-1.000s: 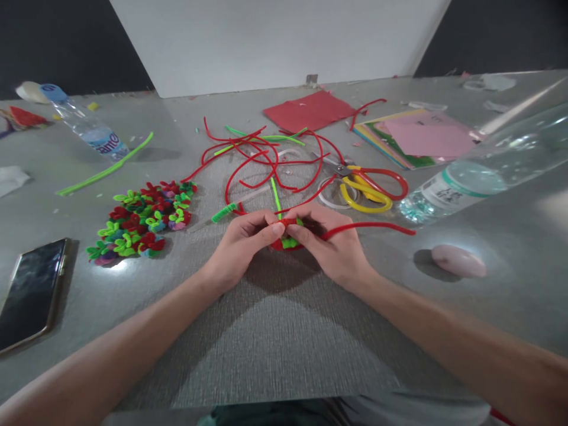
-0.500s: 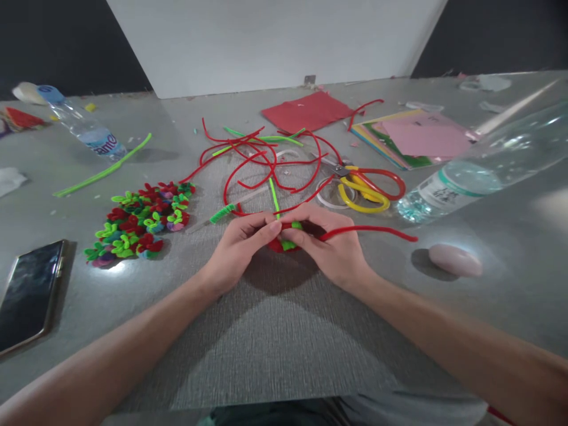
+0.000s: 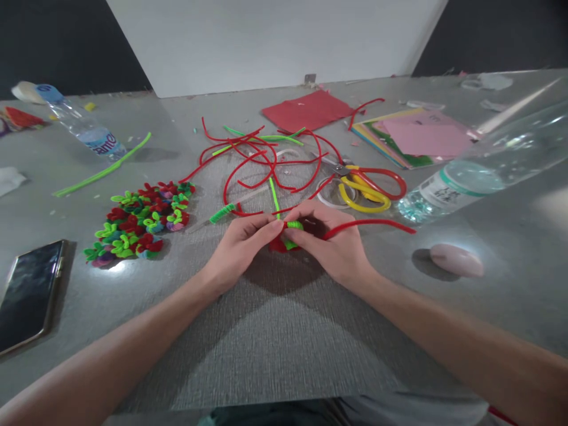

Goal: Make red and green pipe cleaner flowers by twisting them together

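Between my fingertips is a small red and green pipe cleaner piece [image 3: 293,225], coiled, with a green stem standing up from it and a red pipe cleaner [image 3: 373,224] trailing out to the right. My left hand [image 3: 246,242] pinches its left side with thumb and index finger. On the other side my right hand [image 3: 335,242] has its thumb and fingers closed round the coil, and part of the piece is hidden behind them. A coiled green pipe cleaner [image 3: 222,213] lies just beyond my left hand, near loose red pipe cleaners [image 3: 226,183].
Left of my hands sits a cluster of finished pipe cleaner figures [image 3: 133,228], with a phone [image 3: 33,290] nearer me. Scissors [image 3: 368,189], a large clear bottle [image 3: 461,183] and a pink mouse [image 3: 456,260] are at the right. A smaller bottle [image 3: 89,130] stands back left.
My right fingers have shifted slightly, and more of the green coil shows between the hands. The trailing red end has lifted and moved a little. Nothing else has visibly moved.
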A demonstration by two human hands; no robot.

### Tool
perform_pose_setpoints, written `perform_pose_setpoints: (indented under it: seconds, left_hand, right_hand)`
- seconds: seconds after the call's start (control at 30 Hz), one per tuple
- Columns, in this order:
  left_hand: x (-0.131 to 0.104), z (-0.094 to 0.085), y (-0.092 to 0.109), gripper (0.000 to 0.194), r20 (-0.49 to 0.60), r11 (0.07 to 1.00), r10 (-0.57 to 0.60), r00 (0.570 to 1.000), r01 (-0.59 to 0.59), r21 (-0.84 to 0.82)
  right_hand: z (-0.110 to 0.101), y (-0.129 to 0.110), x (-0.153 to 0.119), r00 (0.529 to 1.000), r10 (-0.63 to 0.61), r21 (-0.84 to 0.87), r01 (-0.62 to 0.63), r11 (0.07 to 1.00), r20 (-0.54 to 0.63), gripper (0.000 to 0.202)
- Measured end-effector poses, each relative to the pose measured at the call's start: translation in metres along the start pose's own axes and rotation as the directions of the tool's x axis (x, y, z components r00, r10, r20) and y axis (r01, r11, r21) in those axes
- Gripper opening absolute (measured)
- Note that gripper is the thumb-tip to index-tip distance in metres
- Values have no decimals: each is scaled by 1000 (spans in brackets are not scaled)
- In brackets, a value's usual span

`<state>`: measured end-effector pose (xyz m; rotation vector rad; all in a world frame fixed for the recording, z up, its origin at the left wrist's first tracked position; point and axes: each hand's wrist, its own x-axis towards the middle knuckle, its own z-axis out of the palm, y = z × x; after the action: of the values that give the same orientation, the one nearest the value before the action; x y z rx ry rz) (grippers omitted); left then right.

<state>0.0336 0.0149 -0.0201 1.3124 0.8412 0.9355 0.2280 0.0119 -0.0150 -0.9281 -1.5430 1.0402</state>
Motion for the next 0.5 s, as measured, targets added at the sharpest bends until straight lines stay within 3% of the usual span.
perform_pose_setpoints:
  seconds: [0.37, 0.5]
  left_hand:
    - [1, 2, -1, 35, 3, 982, 31, 1000, -30, -187]
    - [0, 2, 3, 36, -5, 992, 8, 1000, -8, -123]
  right_hand:
    - [1, 2, 1, 1000, 16, 102, -15, 995, -8, 11]
    - [0, 3, 2, 999, 46, 114, -44, 993, -22, 9]
